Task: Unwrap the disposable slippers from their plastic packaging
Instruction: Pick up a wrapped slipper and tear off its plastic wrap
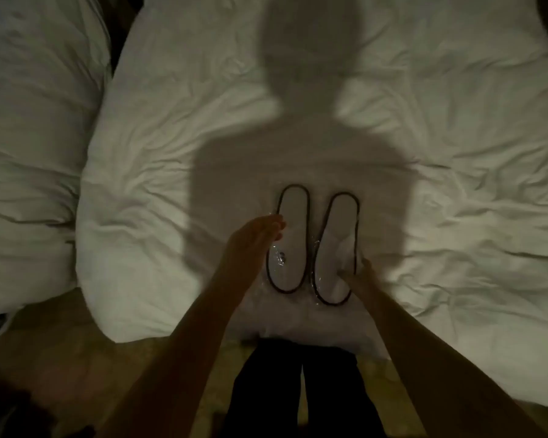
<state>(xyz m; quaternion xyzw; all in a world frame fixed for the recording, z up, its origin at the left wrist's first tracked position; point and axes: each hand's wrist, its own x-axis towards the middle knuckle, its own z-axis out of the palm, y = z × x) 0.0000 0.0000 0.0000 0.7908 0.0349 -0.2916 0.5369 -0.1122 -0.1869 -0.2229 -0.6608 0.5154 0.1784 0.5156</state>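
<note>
Two white disposable slippers with dark trim lie side by side on the white bed: the left slipper (291,238) and the right slipper (337,248). Shiny clear plastic packaging (278,257) glints over their lower halves. My left hand (253,245) rests at the left slipper's outer edge, fingers together and stretched forward, touching the plastic. My right hand (359,273) is at the right slipper's lower right edge, fingers pinched on the slipper or its wrap; which one is too dark to tell.
The white duvet (171,153) is rumpled and spreads wide around the slippers. A second white bed (29,153) lies at the left across a dark gap. My dark-trousered legs (298,390) stand at the bed's front edge on a wooden floor.
</note>
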